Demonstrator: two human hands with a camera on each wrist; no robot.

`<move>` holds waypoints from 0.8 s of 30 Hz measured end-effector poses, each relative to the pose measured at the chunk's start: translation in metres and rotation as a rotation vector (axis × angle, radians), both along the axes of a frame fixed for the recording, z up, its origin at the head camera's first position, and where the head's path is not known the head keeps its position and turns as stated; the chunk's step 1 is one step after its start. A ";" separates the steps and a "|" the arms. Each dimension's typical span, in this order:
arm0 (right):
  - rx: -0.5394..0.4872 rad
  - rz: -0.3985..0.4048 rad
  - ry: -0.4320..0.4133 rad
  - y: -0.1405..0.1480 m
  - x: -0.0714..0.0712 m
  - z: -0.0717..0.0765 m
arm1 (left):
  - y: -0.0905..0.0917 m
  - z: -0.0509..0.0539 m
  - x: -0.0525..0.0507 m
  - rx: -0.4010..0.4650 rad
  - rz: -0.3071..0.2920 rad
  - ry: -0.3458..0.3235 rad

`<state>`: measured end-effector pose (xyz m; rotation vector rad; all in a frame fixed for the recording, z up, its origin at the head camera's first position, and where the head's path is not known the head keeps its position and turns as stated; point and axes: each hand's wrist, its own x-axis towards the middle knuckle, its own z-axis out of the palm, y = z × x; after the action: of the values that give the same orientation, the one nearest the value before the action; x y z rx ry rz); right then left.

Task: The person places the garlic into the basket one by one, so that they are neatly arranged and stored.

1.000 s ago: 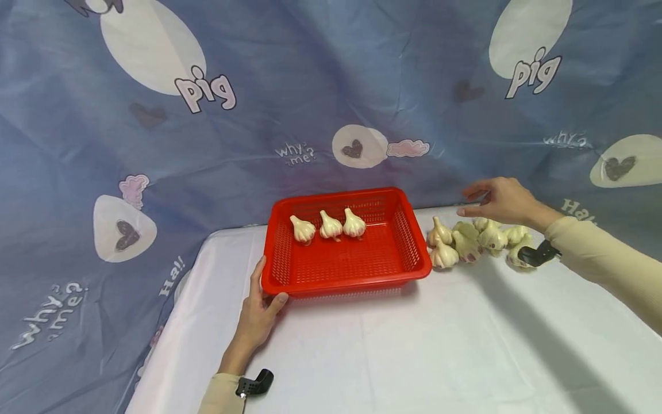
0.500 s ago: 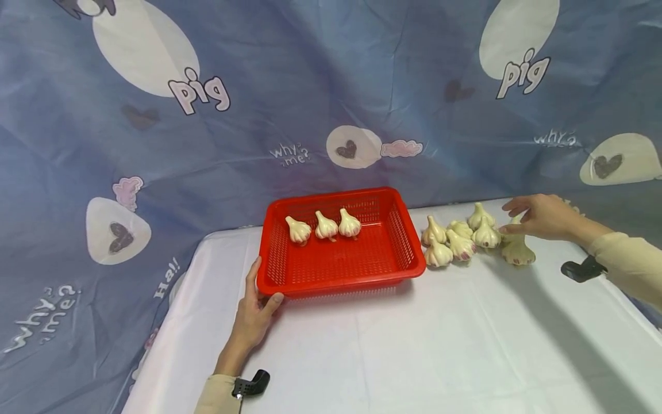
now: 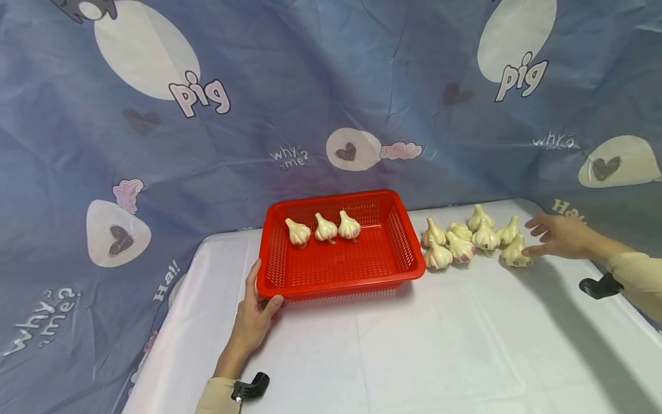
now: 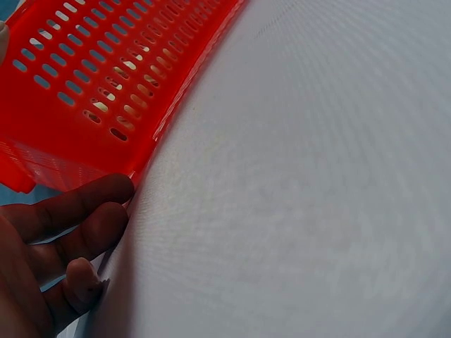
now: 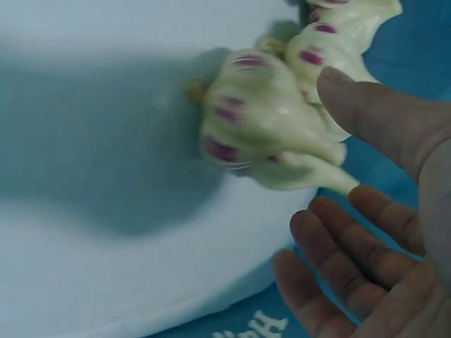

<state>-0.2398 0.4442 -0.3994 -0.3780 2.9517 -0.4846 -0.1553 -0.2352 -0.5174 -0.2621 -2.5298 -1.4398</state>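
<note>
Your left hand (image 3: 252, 322), lower left of center in the head view, has the near-left corner of the red basket (image 3: 338, 264) held between thumb and fingers; a black wristband (image 3: 250, 388) sits below it. The basket's mid-frame, with three garlic bulbs (image 3: 326, 229) lined up toward its far side. Just right of that, a loose garlic cluster (image 3: 461, 247) sits on the white table (image 3: 403, 345). Your right hand (image 3: 561, 236), right side of frame, is empty, fingers loosely spread beside the cluster's rightmost bulb (image 3: 515, 254). Can't tell if your thumb's touching it, tbh.
</note>
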 end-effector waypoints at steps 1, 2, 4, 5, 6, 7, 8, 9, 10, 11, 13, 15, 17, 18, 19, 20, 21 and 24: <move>-0.006 0.002 -0.003 0.002 0.001 -0.003 | 0.000 0.000 0.000 -0.001 0.001 0.001; -0.008 0.003 -0.005 0.003 0.002 -0.007 | 0.000 0.000 0.000 -0.002 0.002 0.003; -0.008 0.001 0.000 0.005 0.003 -0.013 | 0.000 -0.001 0.000 0.000 0.002 0.004; -0.008 0.000 0.008 0.006 0.004 -0.015 | 0.000 -0.001 0.000 0.000 0.003 0.003; -0.012 -0.002 0.015 0.006 0.005 -0.018 | -0.001 -0.001 0.000 0.001 0.004 0.002; -0.018 -0.004 0.024 0.007 0.005 -0.021 | -0.001 -0.001 0.000 -0.001 0.006 0.002; -0.020 -0.008 0.032 0.007 0.006 -0.023 | -0.001 -0.001 0.000 -0.003 0.008 0.001; -0.025 -0.013 0.037 0.007 0.006 -0.025 | -0.001 -0.001 0.000 -0.004 0.009 0.001; -0.029 -0.019 0.045 0.007 0.007 -0.028 | -0.001 -0.001 0.001 -0.005 0.011 0.001; -0.033 -0.023 0.051 0.007 0.007 -0.030 | -0.001 -0.001 0.001 -0.006 0.012 0.002; -0.041 -0.032 0.059 0.007 0.008 -0.033 | -0.001 -0.001 0.001 -0.009 0.011 0.006; -0.049 -0.043 0.065 0.008 0.009 -0.037 | -0.001 -0.002 0.001 -0.008 0.006 0.008; -0.058 -0.051 0.065 0.009 0.009 -0.039 | -0.001 -0.002 0.000 -0.011 0.006 0.009; -0.061 -0.054 0.068 0.009 0.009 -0.041 | -0.001 -0.002 0.000 -0.012 0.006 0.010; -0.063 -0.055 0.072 0.009 0.009 -0.042 | -0.001 -0.002 0.000 -0.012 0.006 0.009; -0.065 -0.054 0.077 0.010 0.009 -0.042 | -0.001 -0.002 0.000 -0.012 0.007 0.007; -0.069 -0.051 0.080 0.010 0.010 -0.043 | -0.001 -0.002 -0.001 -0.012 0.008 0.005; -0.064 -0.040 0.090 0.009 0.010 -0.044 | 0.000 -0.001 -0.002 -0.010 0.009 -0.004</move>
<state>-0.2296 0.4536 -0.4436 -0.3567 3.0416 -0.5832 -0.1569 -0.2353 -0.5185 -0.2498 -2.5393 -1.4257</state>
